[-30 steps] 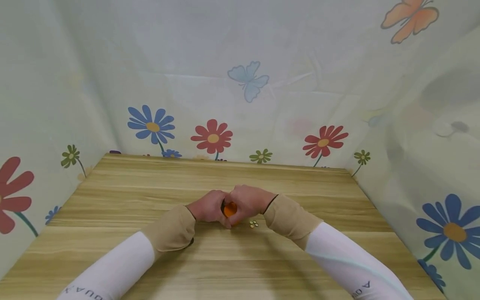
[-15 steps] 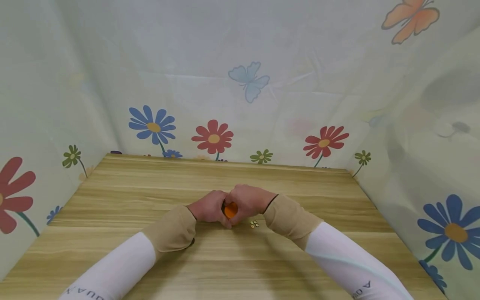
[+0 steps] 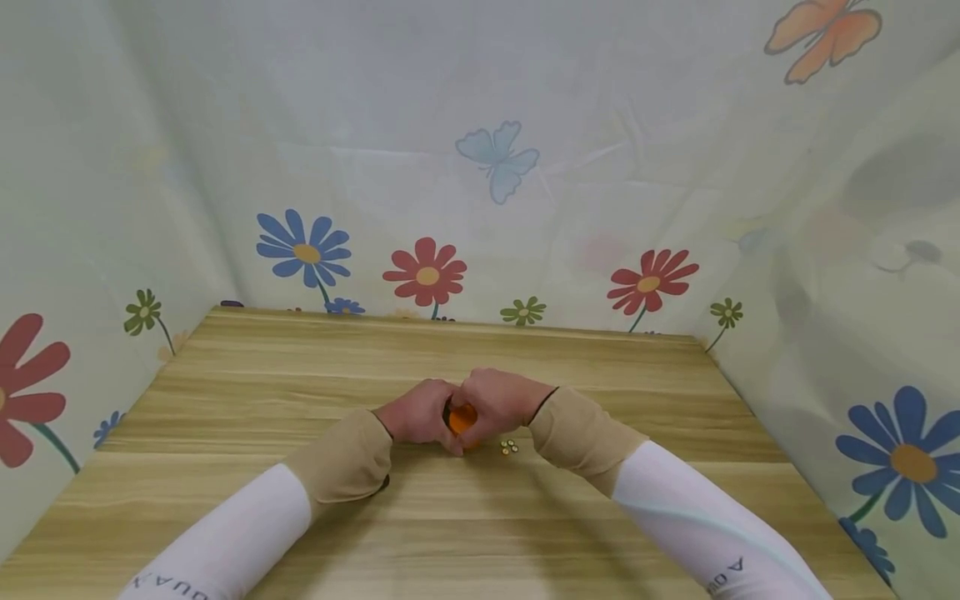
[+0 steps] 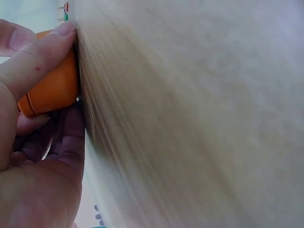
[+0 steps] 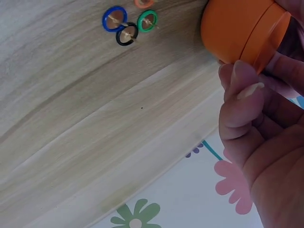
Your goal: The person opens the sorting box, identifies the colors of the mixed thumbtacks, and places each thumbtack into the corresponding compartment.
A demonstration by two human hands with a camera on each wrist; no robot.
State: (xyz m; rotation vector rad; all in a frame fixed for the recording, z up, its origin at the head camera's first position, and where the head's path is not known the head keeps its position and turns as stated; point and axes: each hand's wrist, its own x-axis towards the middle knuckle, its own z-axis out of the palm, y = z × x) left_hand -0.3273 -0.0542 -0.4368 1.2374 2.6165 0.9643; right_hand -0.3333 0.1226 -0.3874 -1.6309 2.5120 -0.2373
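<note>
An orange round container with a seam round it, like a lidded jar, sits on the table between both hands. My left hand grips it from the left. In the left wrist view, a thumb lies across the container and fingers curl beneath it. My right hand holds it from the right. The right wrist view has thumb and finger pinching beside the seam of the container. Part of the container is hidden behind the fingers.
Several small discs with coloured rims and thin pins lie on the wooden table, just right of the container. Among them, the right wrist view shows a blue-rimmed disc and a green-rimmed disc. A flower-patterned cloth stands behind the table.
Both hands stay round the orange container in nearly the same place. No clear movement of the container or the discs shows.
</note>
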